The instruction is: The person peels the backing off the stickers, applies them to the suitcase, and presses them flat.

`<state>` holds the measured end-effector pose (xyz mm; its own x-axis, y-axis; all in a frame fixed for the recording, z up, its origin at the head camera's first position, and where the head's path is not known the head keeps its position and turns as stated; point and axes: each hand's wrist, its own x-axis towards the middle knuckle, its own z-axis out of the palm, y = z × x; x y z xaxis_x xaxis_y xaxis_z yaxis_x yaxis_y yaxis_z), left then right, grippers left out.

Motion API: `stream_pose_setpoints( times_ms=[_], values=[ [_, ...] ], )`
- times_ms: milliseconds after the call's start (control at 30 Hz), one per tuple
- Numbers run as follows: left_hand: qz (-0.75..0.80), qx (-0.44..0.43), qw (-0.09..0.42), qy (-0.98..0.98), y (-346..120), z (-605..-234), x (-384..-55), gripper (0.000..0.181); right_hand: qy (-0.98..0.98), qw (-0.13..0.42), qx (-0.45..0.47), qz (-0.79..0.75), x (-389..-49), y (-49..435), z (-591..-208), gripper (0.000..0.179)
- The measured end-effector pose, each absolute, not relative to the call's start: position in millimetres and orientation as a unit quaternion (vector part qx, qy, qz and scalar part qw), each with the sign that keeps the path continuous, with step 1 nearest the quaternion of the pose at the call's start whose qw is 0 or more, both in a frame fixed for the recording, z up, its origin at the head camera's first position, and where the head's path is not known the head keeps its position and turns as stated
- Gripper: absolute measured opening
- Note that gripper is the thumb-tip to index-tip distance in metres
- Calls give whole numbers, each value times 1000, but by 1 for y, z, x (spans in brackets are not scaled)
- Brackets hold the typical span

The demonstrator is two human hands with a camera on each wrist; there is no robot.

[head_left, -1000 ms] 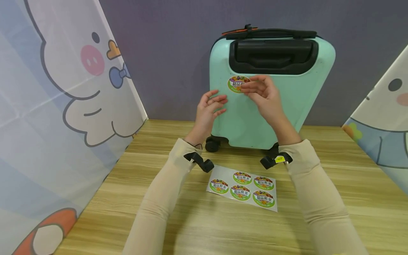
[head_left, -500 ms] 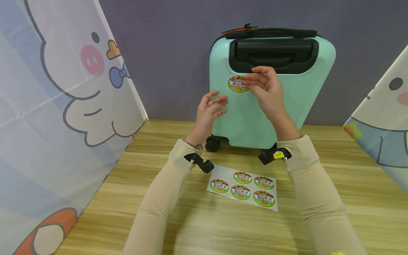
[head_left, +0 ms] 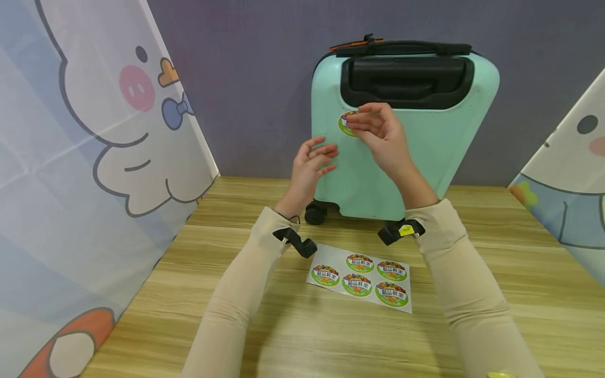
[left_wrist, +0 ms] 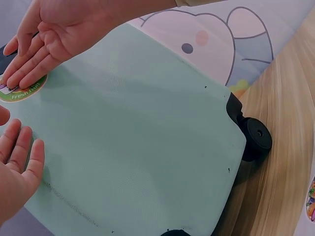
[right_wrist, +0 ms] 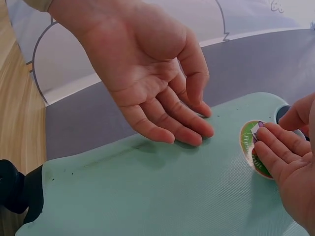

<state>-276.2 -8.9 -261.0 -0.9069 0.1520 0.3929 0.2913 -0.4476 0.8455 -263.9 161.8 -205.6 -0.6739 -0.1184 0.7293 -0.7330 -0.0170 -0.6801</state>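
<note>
A mint-green suitcase (head_left: 378, 184) stands upright against the grey backdrop. Near its upper left sits a round, colourful fruit label sticker (head_left: 346, 127), lying flat on the shell. My right hand (head_left: 385, 139) covers part of the sticker; in the right wrist view its extended fingertips (right_wrist: 266, 132) touch the sticker's face. My left hand (head_left: 309, 165) is by the suitcase's left edge, below the sticker, fingers loosely spread and holding nothing. From the left wrist view, the sticker's lower rim shows under the right fingers, with green lettering.
A white sheet (head_left: 327, 254) with several matching stickers lies on the wooden table (head_left: 293, 336) in front of the suitcase. A black wheel (head_left: 315, 214) shows at the suitcase's lower left. Cartoon-printed cloths (head_left: 28, 210) flank the table on both sides.
My right hand has slid left across the sticker, hiding more of it; its fingers had first risen slightly. My left hand stays in place.
</note>
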Motion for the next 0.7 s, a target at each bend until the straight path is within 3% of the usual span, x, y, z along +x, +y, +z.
stream_pose_setpoints(
  times_ms=[500, 700],
  values=[
    [-819, -210, 33, -534, -8, -267, -277, 38, -686, 197, 289, 638, -264, 162, -213, 31],
    [-816, -210, 29, -537, -9, -271, -274, 40, -680, 208, 295, 638, -261, 162, -221, 31]
  ],
)
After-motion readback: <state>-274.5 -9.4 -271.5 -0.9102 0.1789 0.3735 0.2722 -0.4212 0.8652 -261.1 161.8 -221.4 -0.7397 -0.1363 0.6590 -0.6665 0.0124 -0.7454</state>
